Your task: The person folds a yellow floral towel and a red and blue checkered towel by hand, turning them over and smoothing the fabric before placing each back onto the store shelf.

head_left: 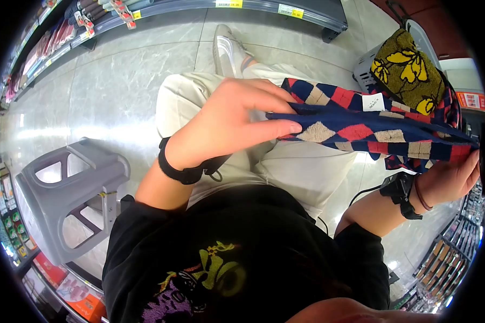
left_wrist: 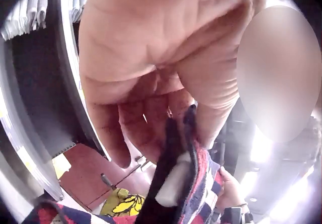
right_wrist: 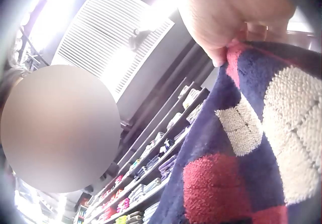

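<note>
A navy towel with red and beige diamonds stretches between both hands above the lap, folded lengthwise with its edges running side by side. A small white label shows on its far edge. My left hand pinches the towel's left end between thumb and fingers. At the opposite end my right hand grips the towel's corner. In the right wrist view the fabric hangs down from the right hand, its fingertips partly hidden behind the cloth.
An olive towel with yellow flowers lies over a grey basket at the far right. A grey plastic stool stands on the left. Along the far side runs a store shelf with price tags.
</note>
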The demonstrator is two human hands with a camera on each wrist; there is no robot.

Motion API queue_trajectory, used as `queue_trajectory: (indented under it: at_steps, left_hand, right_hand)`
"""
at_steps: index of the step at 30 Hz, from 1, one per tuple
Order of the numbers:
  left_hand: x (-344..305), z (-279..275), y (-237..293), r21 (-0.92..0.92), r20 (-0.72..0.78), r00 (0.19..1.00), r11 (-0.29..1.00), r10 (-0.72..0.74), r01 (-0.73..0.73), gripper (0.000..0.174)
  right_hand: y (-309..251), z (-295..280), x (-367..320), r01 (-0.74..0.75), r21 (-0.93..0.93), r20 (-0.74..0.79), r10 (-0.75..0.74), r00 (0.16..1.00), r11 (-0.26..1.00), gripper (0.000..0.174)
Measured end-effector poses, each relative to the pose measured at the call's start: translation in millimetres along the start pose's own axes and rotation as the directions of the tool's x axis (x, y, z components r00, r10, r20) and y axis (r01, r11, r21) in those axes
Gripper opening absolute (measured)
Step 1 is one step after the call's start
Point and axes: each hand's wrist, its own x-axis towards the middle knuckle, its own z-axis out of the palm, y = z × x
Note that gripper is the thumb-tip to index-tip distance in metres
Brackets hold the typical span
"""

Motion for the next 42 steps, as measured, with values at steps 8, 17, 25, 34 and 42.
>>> queue_trajectory:
  at_steps: [8, 17, 25, 34, 42]
  left_hand:
    - [3.1, 2.8, 10.2, 0.203, -0.221, 0.975, 0.977, -0.015, 0.061, 0.017]
    - [71.5, -42.8, 5.4, 0.322, -0.079, 0.997, 0.946, -0.021, 0.045, 0.029]
    - [115.7, -35.8, 100.0, 0.374, -0.316, 0.867, 0.891, 0.385, -0.259, 0.033]
    - [24.8, -9.5, 33.8, 0.597, 0.279, 0.951, 0.799, -0.131, -0.066, 0.027]
    - [-62.2, 48.6, -66.0, 0.575, 0.663, 0.636, 0.812, -0.396, -0.094, 0.014]
  right_hand:
    - [14.6, -7.8, 6.1, -0.04, -0.023, 0.08, 0.042, 0.996, 0.999, 0.024]
    - [43.2, 1.8, 36.1, -0.237, -0.208, 0.33, 0.296, 0.896, 0.949, 0.023]
    - [32.0, -26.3, 90.2, -0.005, 0.149, 0.4, -0.056, 0.915, 0.989, 0.022]
    - [8.8, -136.0, 22.3, -0.046, -0.271, 0.85, 0.261, 0.458, 0.962, 0.014]
    - [50.0, -165.6, -89.3, -0.308, -0.764, 0.617, 0.502, -0.607, 0.567, 0.017]
